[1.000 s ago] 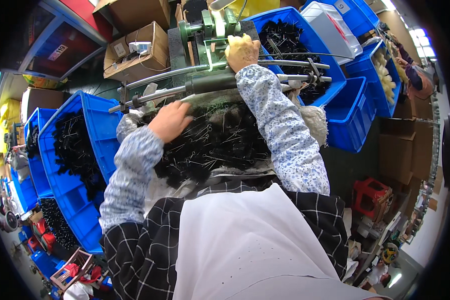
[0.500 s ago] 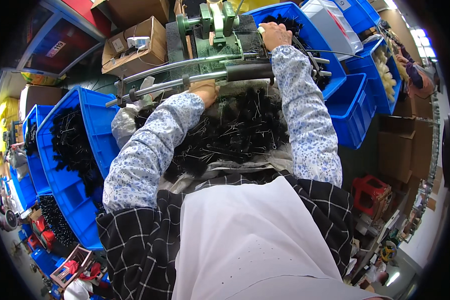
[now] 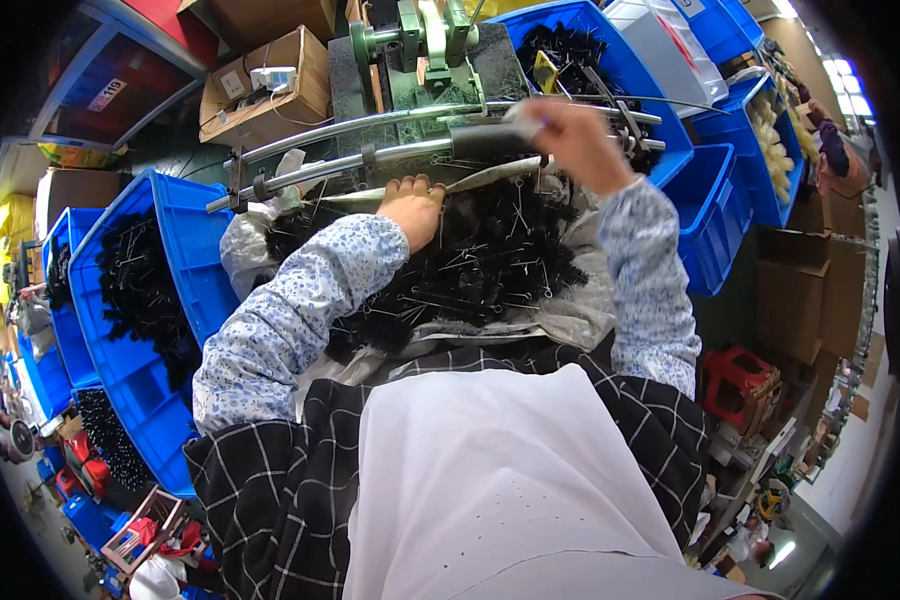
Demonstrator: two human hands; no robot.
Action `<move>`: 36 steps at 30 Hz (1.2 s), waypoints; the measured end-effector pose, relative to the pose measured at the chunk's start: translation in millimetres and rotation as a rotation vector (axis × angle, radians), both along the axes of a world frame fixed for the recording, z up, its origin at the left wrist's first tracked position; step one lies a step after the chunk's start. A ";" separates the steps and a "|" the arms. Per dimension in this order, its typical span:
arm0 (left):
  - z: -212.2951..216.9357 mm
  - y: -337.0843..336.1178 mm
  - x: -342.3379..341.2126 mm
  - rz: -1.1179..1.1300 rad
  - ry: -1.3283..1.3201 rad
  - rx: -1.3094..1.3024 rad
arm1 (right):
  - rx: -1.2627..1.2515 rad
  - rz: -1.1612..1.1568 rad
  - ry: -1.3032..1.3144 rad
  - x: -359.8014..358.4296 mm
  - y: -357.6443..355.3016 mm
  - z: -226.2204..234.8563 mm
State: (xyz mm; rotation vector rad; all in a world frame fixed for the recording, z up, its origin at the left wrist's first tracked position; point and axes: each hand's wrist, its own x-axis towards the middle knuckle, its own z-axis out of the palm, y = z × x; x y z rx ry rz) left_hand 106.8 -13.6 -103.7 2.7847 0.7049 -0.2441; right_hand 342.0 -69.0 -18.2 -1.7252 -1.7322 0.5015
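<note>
Below the machine's rails, a heap of black wire brushes [image 3: 470,265] with metal loop ends lies on a whitish sack [image 3: 585,300]. My left hand [image 3: 413,208] is at the heap's far edge, its fingers bent over the sack's rim; whatever they grip is hidden. Over the right end of the rails is my right hand [image 3: 582,145], smeared by motion. A pale patch shows at its fingertips, close to the dark sleeve [image 3: 485,140] on the near rail. I cannot make out whether that hand holds anything.
A green machine [image 3: 425,45] stands ahead, with metal rails [image 3: 320,172] across its front. Blue bins with black brushes stand on the left [image 3: 195,235] and far right [image 3: 660,110]. Another blue bin [image 3: 715,215] is at right. A cardboard box [image 3: 270,95] sits left of the machine.
My right hand has come back from the machine's right side toward me, over the rails. My left hand has moved slightly nearer, out from under the near rail. The sack's far rim now shows.
</note>
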 end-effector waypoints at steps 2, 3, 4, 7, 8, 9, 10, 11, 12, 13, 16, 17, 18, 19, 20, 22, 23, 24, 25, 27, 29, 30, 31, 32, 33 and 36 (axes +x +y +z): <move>1.2 -2.4 1.7 -0.028 0.011 -0.014 | -0.073 0.215 -0.233 -34.9 -12.7 -15.0; 1.6 -2.1 3.4 -0.036 0.014 -0.015 | -0.035 0.245 -0.331 -43.8 -14.0 -37.7; 1.9 -1.4 4.0 -0.038 0.018 -0.016 | -0.001 0.248 -0.477 -53.5 -9.7 -50.5; 1.1 1.6 2.1 -0.029 0.044 -0.063 | -0.345 0.168 -0.663 -86.2 4.5 -62.1; 1.3 1.6 1.7 -0.042 0.050 -0.054 | -0.298 0.153 -0.698 -88.0 5.8 -72.4; 0.8 1.4 1.3 -0.055 0.056 -0.045 | -0.250 0.138 -0.733 -87.9 8.0 -85.8; 0.5 2.3 1.5 -0.064 0.059 -0.034 | -0.199 0.126 -0.770 -85.5 12.5 -98.8; -0.6 2.3 2.5 -0.065 0.063 -0.041 | -0.207 0.067 -0.695 -80.1 17.5 -114.8; -1.5 2.3 3.1 -0.064 0.065 -0.049 | -0.214 0.011 -0.622 -73.6 23.9 -130.3; -1.9 2.4 3.0 -0.062 0.071 -0.057 | -0.221 -0.045 -0.545 -71.6 28.7 -132.4; 1.6 1.5 4.1 -0.078 0.103 -0.041 | -0.196 0.022 -0.636 -67.7 33.9 -133.5; -0.5 1.3 3.4 -0.079 0.097 -0.032 | -0.226 0.032 -0.653 -68.0 35.8 -132.1; -4.6 1.0 2.4 -0.080 0.092 -0.022 | -0.183 0.040 -0.687 -66.8 36.5 -135.6; -5.5 0.6 2.2 -0.081 0.085 -0.014 | -0.141 0.048 -0.722 -65.8 36.4 -141.2; -5.4 0.5 3.0 -0.081 0.096 -0.021 | -0.099 0.057 -0.756 -64.7 36.0 -146.2; -2.7 0.3 4.6 -0.085 0.119 -0.034 | 0.020 0.018 -0.677 -65.1 36.1 -152.6; -2.2 0.5 4.5 -0.091 0.119 -0.040 | 0.079 -0.003 -0.636 -65.8 36.3 -153.8; -1.9 1.1 4.6 -0.098 0.118 -0.046 | 0.079 0.019 -0.636 -65.2 37.2 -154.5; -1.0 1.9 4.2 -0.102 0.118 -0.050 | 0.082 0.043 -0.635 -65.7 40.0 -150.8; 0.7 2.4 4.0 -0.104 0.124 -0.053 | -0.054 0.099 -0.606 -64.8 40.5 -142.5; -0.4 2.7 1.5 -0.104 0.119 -0.047 | -0.332 0.174 -0.544 -69.6 35.3 -111.1; -2.3 2.5 0.4 -0.109 0.109 -0.039 | -0.338 0.178 -0.516 -69.2 32.0 -108.6; -4.2 2.0 -0.6 -0.115 0.101 -0.032 | -0.344 0.181 -0.486 -68.2 28.1 -107.2; -5.8 1.9 -1.1 -0.120 0.091 -0.028 | -0.350 0.185 -0.455 -68.3 24.7 -104.8; -7.2 2.0 -1.5 -0.125 0.081 -0.023 | -0.352 0.168 -0.428 -69.0 21.9 -101.3; -8.8 3.7 -2.7 -0.126 0.068 -0.021 | -0.289 0.174 -0.382 -71.7 12.9 -84.5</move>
